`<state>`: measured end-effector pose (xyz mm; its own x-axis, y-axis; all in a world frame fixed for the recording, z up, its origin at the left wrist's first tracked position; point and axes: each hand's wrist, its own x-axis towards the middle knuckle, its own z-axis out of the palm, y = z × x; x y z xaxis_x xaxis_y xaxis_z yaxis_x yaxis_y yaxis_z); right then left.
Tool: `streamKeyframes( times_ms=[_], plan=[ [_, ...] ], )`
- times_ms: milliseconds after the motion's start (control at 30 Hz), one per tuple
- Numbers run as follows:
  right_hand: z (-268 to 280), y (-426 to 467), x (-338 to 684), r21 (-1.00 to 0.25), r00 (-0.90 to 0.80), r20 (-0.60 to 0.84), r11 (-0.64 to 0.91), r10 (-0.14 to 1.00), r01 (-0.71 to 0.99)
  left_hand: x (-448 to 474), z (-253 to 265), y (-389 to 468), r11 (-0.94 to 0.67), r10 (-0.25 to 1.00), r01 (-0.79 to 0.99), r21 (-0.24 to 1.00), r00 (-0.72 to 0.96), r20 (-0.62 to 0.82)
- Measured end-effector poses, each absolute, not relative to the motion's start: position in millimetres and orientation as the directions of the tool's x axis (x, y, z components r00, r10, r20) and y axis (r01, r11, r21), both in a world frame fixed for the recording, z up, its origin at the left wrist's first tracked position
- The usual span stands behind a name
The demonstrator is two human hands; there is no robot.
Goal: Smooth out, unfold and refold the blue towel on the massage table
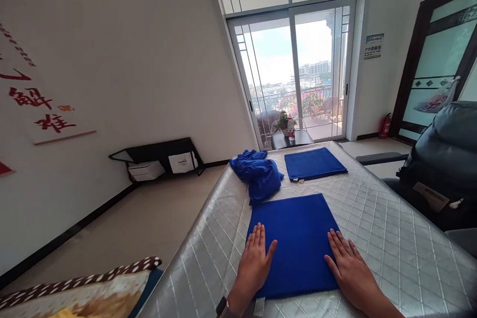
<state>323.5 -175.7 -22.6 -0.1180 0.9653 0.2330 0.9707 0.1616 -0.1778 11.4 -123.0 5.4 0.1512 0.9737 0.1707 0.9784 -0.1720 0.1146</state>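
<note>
A blue cloth point(298, 246), folded into a flat rectangle, lies in front of me on a silver quilted surface point(391, 253). My left hand point(255, 261) rests flat on its left edge, fingers stretched forward and thumb apart. On the opposite edge, my right hand point(346, 263) lies open, palm down, partly over the quilted surface. Neither hand grips anything. A crumpled blue cloth point(259, 174) is heaped just beyond, touching or nearly touching the far left corner. Farther back, another folded blue cloth point(315, 164) lies flat with small white tags at its near edge.
Behind the quilted surface stands a small dark table with a bottle point(291, 130) and a potted plant point(283, 121). A black armchair point(439, 159) is at the right. A black rack point(160, 156) holding white boxes stands by the left wall. Patterned bedding point(112, 288) shows at lower left.
</note>
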Motion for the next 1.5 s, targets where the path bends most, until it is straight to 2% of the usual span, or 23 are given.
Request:
streamKeyframes(
  times_ms=[100, 200, 333, 500, 633, 733, 1000, 1133, 1233, 1367, 1500],
  plan=[
    [-24.2, -175.9, 323.2, -0.187, -0.122, 0.271, 0.176, 0.955, 0.966, 56.5, 16.7, -131.6, -0.353, 0.926, 0.927, 0.126, 0.327, 0.192],
    [-26.3, -177.2, 323.1, -0.172, -0.124, 0.288, 0.179, 0.950, 0.969, 109.8, 21.3, -139.2, -0.553, 0.825, 0.822, 0.136, 0.518, 0.226],
    [-29.7, -177.7, 324.2, -0.142, -0.143, 0.289, 0.190, 0.947, 0.972, 147.0, 16.4, -138.7, -0.635, 0.769, 0.758, 0.146, 0.603, 0.213],
    [-31.9, -176.9, 325.1, -0.144, -0.122, 0.310, 0.173, 0.943, 0.974, 105.4, 12.6, -136.4, -0.541, 0.841, 0.826, 0.158, 0.526, 0.131],
    [-32.4, -177.2, 325.7, -0.139, -0.131, 0.309, 0.181, 0.942, 0.973, 36.3, 12.6, -150.2, -0.326, 0.945, 0.931, 0.162, 0.327, 0.019],
    [-30.7, -176.8, 325.6, -0.155, -0.136, 0.306, 0.190, 0.942, 0.970, -1.1, 8.5, -167.5, -0.219, 0.975, 0.962, 0.162, 0.222, 0.002],
    [-20.2, -182.0, 327.0, -0.186, -0.136, 0.264, 0.189, 0.955, 0.964, -13.2, 8.2, -183.1, -0.164, 0.985, 0.971, 0.172, 0.170, -0.023],
    [-21.3, -197.4, 328.1, -0.184, -0.154, 0.236, 0.200, 0.959, 0.962, 2.9, 6.5, -182.3, -0.142, 0.990, 0.967, 0.212, 0.139, 0.027],
    [-24.4, -206.1, 327.8, -0.207, -0.157, 0.184, 0.194, 0.970, 0.959, 41.1, 6.2, -184.6, -0.271, 0.962, 0.935, 0.229, 0.260, 0.080],
    [-30.9, -207.4, 329.0, -0.200, -0.163, 0.160, 0.194, 0.974, 0.960, 106.4, 8.4, -188.9, -0.592, 0.805, 0.781, 0.200, 0.559, 0.197],
    [-38.1, -204.0, 331.3, -0.181, -0.191, 0.206, 0.229, 0.960, 0.956, 135.0, 4.8, -189.0, -0.695, 0.709, 0.708, 0.127, 0.646, 0.282]
  ],
)
